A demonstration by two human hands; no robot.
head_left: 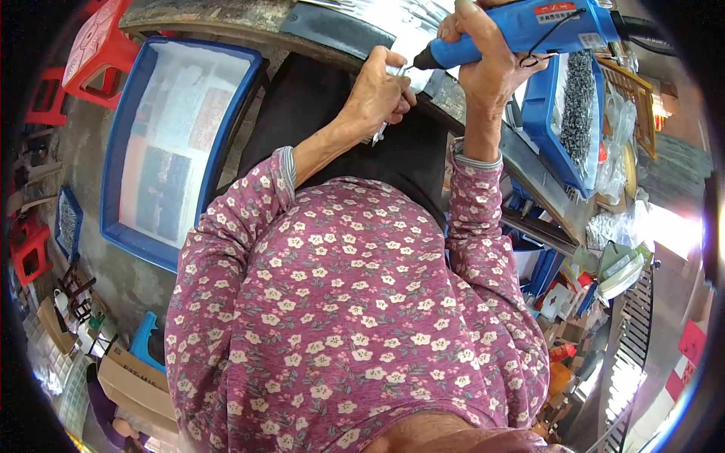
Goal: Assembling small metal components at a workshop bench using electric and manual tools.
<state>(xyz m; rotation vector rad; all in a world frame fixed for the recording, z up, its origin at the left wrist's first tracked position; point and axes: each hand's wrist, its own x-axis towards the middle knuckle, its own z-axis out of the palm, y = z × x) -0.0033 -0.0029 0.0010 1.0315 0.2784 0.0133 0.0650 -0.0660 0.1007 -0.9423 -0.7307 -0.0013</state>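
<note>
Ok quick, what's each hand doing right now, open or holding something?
Left hand: closed, holding a small silvery piece, partly hidden.
Right hand: closed around a blue electric screwdriver.

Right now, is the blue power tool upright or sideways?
Sideways: the right hand grips the blue power tool, its black nose pointing left toward the left hand.

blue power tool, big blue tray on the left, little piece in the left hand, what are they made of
Blue power tool: likely hard plastic, smooth, slightly shiny. Big blue tray: probably smooth moulded plastic, going by its even colour and rounded corners. Little piece: silvery, perhaps metal; left hand hides most of it.
</note>
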